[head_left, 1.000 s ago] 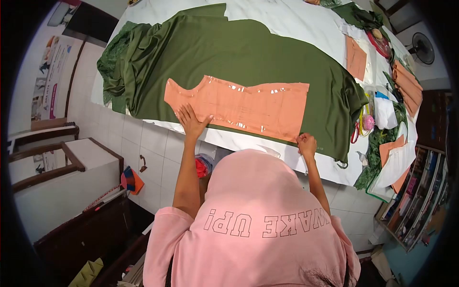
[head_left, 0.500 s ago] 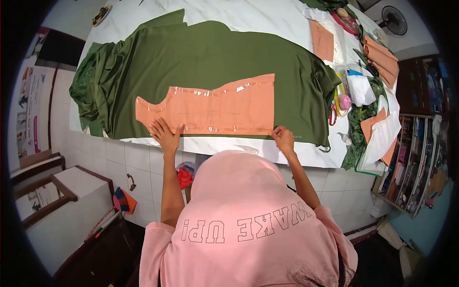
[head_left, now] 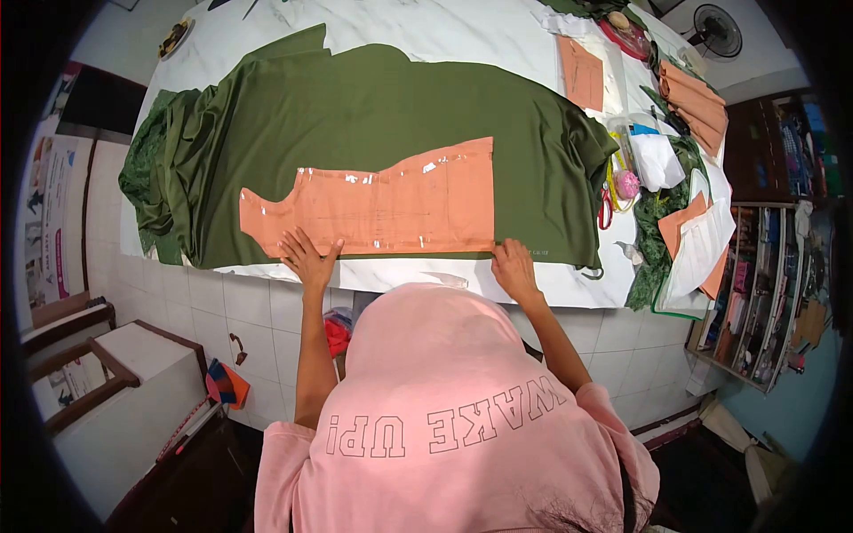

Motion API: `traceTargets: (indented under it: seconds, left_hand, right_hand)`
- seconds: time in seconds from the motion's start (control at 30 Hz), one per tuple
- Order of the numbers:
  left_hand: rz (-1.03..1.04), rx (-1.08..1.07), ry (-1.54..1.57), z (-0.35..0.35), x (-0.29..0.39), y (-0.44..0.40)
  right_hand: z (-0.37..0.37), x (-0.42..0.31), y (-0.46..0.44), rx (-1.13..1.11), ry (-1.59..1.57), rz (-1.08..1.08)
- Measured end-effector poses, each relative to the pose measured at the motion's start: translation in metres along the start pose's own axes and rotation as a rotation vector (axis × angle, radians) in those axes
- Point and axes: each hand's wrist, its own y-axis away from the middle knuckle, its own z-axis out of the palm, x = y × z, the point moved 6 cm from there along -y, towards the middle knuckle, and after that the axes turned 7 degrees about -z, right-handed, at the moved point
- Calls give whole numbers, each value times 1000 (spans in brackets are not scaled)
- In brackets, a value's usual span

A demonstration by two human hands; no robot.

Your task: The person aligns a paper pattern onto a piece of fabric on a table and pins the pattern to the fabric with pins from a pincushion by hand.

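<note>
An orange paper sewing pattern [head_left: 391, 209], its edges covered with clear tape, lies flat on the spread green fabric [head_left: 418, 107]. Its long straight side runs along the fabric's near edge. My left hand [head_left: 308, 259] rests open with fingers spread on the pattern's lower left part. At the pattern's lower right corner, my right hand [head_left: 515, 268] has its fingers drawn together in a pinch against the fabric edge. What sits between those fingertips is hidden.
Under the fabric is a white marbled tabletop [head_left: 604, 289]. To the right lie red-handled scissors [head_left: 606, 209], a pink pincushion [head_left: 627, 184], green lace [head_left: 653, 240] and more orange paper pieces [head_left: 581, 75]. A small dish [head_left: 175, 38] stands at the far left.
The whole view has shifted slightly, so the table appears further left. My left hand stays spread on the pattern; my right hand stays at its corner, fingers still pinched.
</note>
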Motion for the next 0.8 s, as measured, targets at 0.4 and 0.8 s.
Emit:
traceTargets:
  seconds: [0.4, 0.8]
  left_hand:
    - [-51, -87, -23, -3, 4, -2]
    - [-104, -762, 950, 22, 116, 74]
  right_hand:
    - [8, 23, -2, 110, -273, 186]
    - [21, 44, -7, 27, -396, 321]
